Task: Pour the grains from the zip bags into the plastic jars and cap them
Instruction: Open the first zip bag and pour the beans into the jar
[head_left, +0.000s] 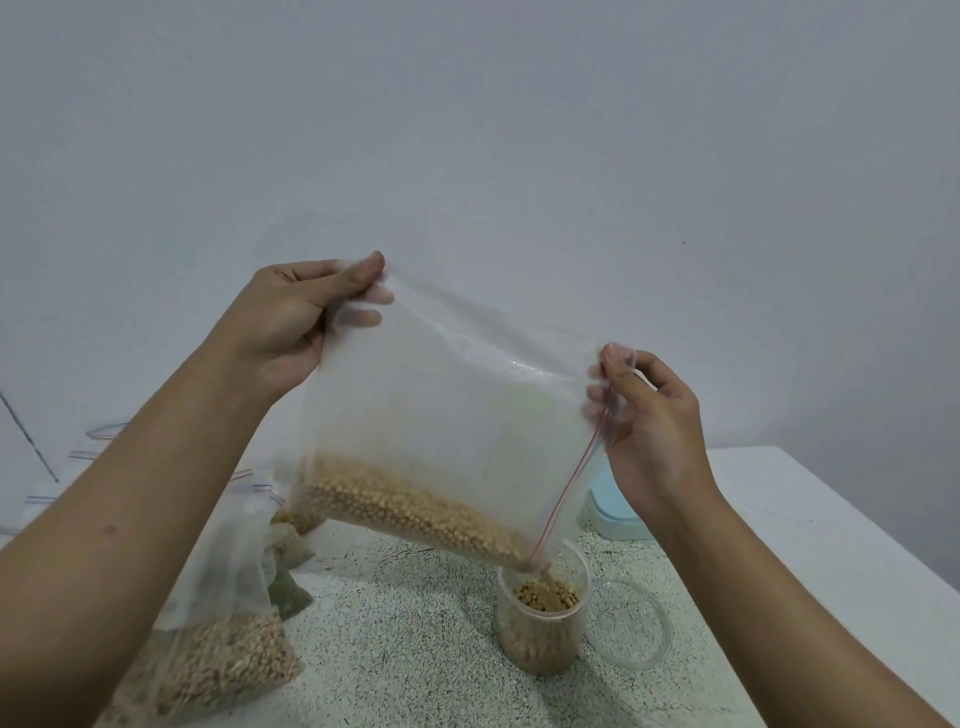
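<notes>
A clear zip bag (457, 415) with a red zip line hangs tilted above the table, round tan grains (415, 506) piled along its lower edge. My left hand (296, 322) pinches its upper left corner. My right hand (649, 421) pinches the zip edge at the upper right. The bag's lowest corner sits in the mouth of an open clear plastic jar (543, 623), which holds tan grains nearly to the rim. Grains are falling from the corner into the jar.
A clear round lid (631, 626) lies right of the jar on the speckled table (405, 623). Several other grain-filled zip bags (223, 660) lie at the left. A pale blue object (615, 514) stands behind the jar. The table's white edge (831, 519) runs at the right.
</notes>
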